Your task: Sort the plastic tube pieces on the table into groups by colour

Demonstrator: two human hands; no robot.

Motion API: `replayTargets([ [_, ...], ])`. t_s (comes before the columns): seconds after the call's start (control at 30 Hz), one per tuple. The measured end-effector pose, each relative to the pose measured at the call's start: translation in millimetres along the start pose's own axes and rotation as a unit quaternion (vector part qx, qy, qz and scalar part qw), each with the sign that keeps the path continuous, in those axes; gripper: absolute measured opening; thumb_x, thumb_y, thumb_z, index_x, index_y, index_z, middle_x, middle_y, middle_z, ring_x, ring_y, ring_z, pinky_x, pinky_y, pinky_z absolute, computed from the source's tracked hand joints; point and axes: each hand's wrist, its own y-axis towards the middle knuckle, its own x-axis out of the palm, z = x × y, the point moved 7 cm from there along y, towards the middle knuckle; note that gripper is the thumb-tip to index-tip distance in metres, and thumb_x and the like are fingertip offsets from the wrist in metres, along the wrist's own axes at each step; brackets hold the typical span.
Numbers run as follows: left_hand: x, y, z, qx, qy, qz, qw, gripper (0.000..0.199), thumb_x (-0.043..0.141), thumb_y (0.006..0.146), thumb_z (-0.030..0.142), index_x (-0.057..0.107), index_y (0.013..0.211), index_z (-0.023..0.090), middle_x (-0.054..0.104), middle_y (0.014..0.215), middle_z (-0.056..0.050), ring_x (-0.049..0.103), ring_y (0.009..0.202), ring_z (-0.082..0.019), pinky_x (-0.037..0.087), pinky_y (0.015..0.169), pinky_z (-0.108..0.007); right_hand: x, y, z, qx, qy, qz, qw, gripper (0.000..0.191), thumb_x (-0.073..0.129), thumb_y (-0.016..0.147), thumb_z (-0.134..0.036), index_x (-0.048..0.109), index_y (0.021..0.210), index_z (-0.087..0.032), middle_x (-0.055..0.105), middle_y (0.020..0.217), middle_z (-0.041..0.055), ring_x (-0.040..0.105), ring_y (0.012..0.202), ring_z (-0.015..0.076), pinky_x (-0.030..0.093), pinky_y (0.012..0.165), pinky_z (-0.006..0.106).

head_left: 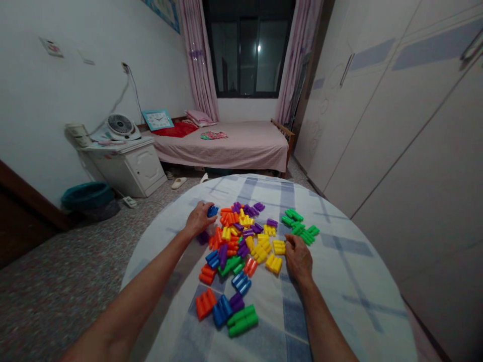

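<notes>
My left hand (198, 219) is closed on a blue plastic building block (213, 211) at the left edge of the pile, with thumb and fingers around it. My right hand (299, 257) rests on the table right of the pile, its fingers curled against the right end of a yellow building block (279, 247). More yellow blocks (261, 249) lie beside that one. Orange blocks (229, 217) and purple blocks (253, 209) are heaped between my hands. Beyond my right hand sits a group of green blocks (300, 227).
The round table (339, 281) has a checked white and blue cloth. Nearer me lie a green block (242, 321), a blue block (222, 310) and an orange block (206, 303). A bed (245, 146), a cabinet (139, 168) with a fan (121, 125), and a wardrobe (377, 125) stand around.
</notes>
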Motion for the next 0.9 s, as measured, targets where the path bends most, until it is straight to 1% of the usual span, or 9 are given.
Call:
replayTargets([
  [0.07,3.6,9.1,-17.6,-0.030,0.020,-0.002,0.999,0.046,0.058,0.077,0.037,0.054,0.120,0.022,0.053,0.104,-0.007,0.058,0.092,-0.020,0.047,0.080,-0.028,-0.3,-0.3,0.0,0.003,0.000,-0.002,1.000,0.033,0.038,0.081,-0.027,0.062,0.101,-0.017,0.063,0.103,0.0071,0.057,0.095,0.0189,0.042,0.085,0.031],
  [0.17,2.5,12.6,-27.6,-0.035,0.042,0.017,0.998,0.044,0.056,0.079,0.038,0.054,0.120,0.021,0.052,0.109,-0.008,0.057,0.097,-0.021,0.046,0.083,-0.029,-0.9,-0.6,-0.4,0.004,0.000,-0.004,1.000,0.033,0.038,0.081,-0.027,0.062,0.101,-0.017,0.064,0.103,0.0075,0.057,0.095,0.0195,0.042,0.085,0.032],
  [0.27,-11.3,2.3,-20.4,0.002,0.066,0.079,0.995,0.041,0.053,0.081,0.033,0.054,0.120,0.018,0.051,0.116,-0.011,0.052,0.105,-0.024,0.043,0.090,-0.033,-1.1,-0.6,-1.0,0.001,0.002,-0.004,1.000,0.033,0.038,0.081,-0.028,0.062,0.101,-0.017,0.063,0.104,0.0076,0.057,0.096,0.0197,0.042,0.086,0.032],
  [0.33,-18.9,-11.8,-11.0,0.043,0.072,0.088,0.993,0.034,0.050,0.083,0.030,0.057,0.114,0.018,0.053,0.112,-0.010,0.052,0.104,-0.024,0.042,0.091,-0.034,-0.8,-0.4,-0.9,0.001,0.003,-0.004,1.000,0.033,0.039,0.081,-0.028,0.062,0.101,-0.017,0.063,0.104,0.0074,0.057,0.096,0.0198,0.042,0.086,0.032],
  [0.43,-19.0,-38.5,0.3,0.107,0.063,0.022,0.992,0.027,0.050,0.083,0.030,0.061,0.105,0.021,0.056,0.102,-0.007,0.053,0.097,-0.021,0.044,0.085,-0.032,-0.5,0.0,-0.4,0.005,-0.001,-0.002,1.000,0.032,0.039,0.080,-0.028,0.062,0.100,-0.017,0.063,0.104,0.0072,0.057,0.094,0.0198,0.042,0.085,0.032],
  [0.5,-13.6,-55.4,2.9,0.135,0.056,-0.034,0.989,0.028,0.054,0.081,0.029,0.061,0.107,0.021,0.056,0.101,-0.007,0.054,0.094,-0.021,0.045,0.082,-0.031,-0.4,0.0,-0.8,0.002,-0.003,-0.001,1.000,0.032,0.039,0.080,-0.028,0.062,0.100,-0.017,0.063,0.103,0.0072,0.057,0.094,0.0197,0.042,0.085,0.032],
  [0.57,-5.9,-67.5,2.3,0.148,0.062,-0.072,0.984,0.034,0.058,0.078,0.024,0.060,0.111,0.021,0.056,0.104,-0.008,0.055,0.094,-0.021,0.045,0.080,-0.031,-0.4,-0.2,-1.1,-0.001,-0.002,0.000,1.000,0.032,0.038,0.080,-0.028,0.062,0.100,-0.017,0.063,0.102,0.0071,0.057,0.094,0.0196,0.042,0.085,0.032],
  [0.7,10.2,-74.1,2.6,0.154,0.101,-0.093,0.978,0.037,0.053,0.079,0.019,0.058,0.115,0.021,0.056,0.105,-0.010,0.055,0.092,-0.022,0.045,0.076,-0.032,-0.8,-1.0,-1.0,-0.002,-0.001,0.000,1.000,0.033,0.038,0.081,-0.028,0.062,0.101,-0.016,0.063,0.102,0.0076,0.057,0.094,0.0198,0.042,0.084,0.032],
  [0.9,20.5,-69.9,9.5,0.138,0.136,-0.086,0.977,0.029,0.045,0.082,0.015,0.061,0.105,0.019,0.057,0.098,-0.010,0.056,0.089,-0.023,0.045,0.074,-0.033,-1.5,-1.1,-1.8,-0.014,-0.002,0.001,1.000,0.034,0.038,0.080,-0.028,0.062,0.100,-0.014,0.063,0.102,0.0088,0.057,0.094,0.0204,0.042,0.086,0.033],
])
